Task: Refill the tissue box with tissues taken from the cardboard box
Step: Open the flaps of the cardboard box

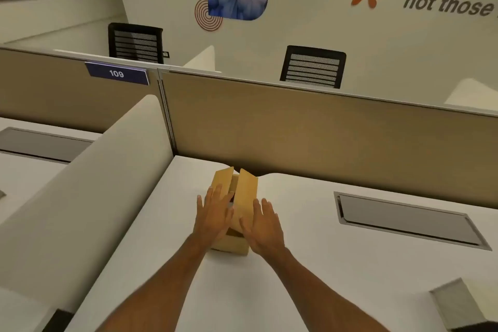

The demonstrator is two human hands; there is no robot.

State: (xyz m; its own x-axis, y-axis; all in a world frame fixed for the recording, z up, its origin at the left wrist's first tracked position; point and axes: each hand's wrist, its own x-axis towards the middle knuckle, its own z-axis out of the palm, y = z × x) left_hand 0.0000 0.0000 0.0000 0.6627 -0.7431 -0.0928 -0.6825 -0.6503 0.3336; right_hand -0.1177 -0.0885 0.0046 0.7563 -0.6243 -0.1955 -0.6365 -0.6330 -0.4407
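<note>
A small brown cardboard box (244, 197) stands on the white desk (310, 264), close to the tan partition. Its two long top flaps stand up and apart, leaving a narrow gap, and what is inside is hidden. My left hand (214, 214) lies flat against the left flap with fingers spread. My right hand (265, 226) rests with spread fingers on the right flap and the near right side of the box. Neither hand grips anything. No tissue box or loose tissues are in view.
A tan partition (310, 127) runs behind the desk, and a white curved divider (80, 191) walls off the left side. A grey cable hatch (407, 219) is set into the desk at right. A grey object (455, 304) sits at the near right corner.
</note>
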